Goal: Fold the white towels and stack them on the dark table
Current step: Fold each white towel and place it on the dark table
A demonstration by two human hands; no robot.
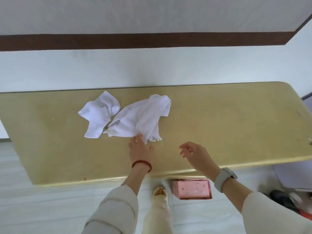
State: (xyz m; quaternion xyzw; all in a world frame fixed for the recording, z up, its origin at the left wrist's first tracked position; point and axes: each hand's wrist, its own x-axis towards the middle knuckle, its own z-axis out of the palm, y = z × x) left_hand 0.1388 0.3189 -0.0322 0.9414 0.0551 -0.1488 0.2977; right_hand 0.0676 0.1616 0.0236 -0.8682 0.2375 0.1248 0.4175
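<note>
Two white towels lie crumpled on a yellowish table [219, 125]. The smaller towel [98, 115] is at the left, the larger towel [140, 119] just right of it, their edges nearly touching. My left hand [141, 150], with a red bead bracelet on the wrist, reaches to the near edge of the larger towel; its fingertips are tucked under or against the cloth, and I cannot see a clear grip. My right hand [196, 154] hovers over bare tabletop to the right of the towel, fingers loosely curled, holding nothing.
The table's front edge runs just above my wrists. A pink box [192, 189] sits on the floor under that edge, beside my foot [159, 191]. Dark items lie on the floor at the far right. A white wall with a brown band stands behind the table.
</note>
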